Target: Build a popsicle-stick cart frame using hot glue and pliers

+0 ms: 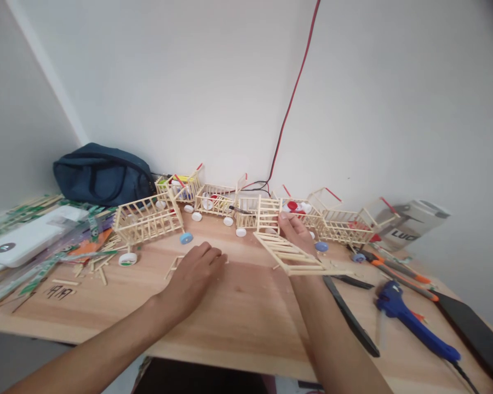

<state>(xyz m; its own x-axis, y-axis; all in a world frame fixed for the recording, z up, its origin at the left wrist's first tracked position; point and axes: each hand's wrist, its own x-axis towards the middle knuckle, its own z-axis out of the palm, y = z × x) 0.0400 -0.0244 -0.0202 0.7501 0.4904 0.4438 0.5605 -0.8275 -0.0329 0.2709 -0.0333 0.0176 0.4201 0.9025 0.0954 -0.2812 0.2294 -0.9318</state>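
My right hand (298, 232) grips a panel of stick slats (290, 254) by its upper part. The panel is ladder-like and bent, with one section upright and others angled towards me over the wrist. Palm down at the table's middle, my left hand (198, 269) has its fingers bent together. Its fingertips are turned away, so whatever they pinch is hidden. Beside that hand lies a small stick frame (173, 267), partly covered by it. Left of the hands stands a miniature stick cart (150, 224) with bottle-cap wheels, one of them a blue cap (186, 238).
Several more stick carts, including one at right (345, 227), line the wall. A blue glue gun (414, 323), orange-handled pliers (406, 273) and a dark curved tool (353, 320) lie right. At left are a blue pouch (102, 175), a white device (36, 232) and loose sticks (102, 257).
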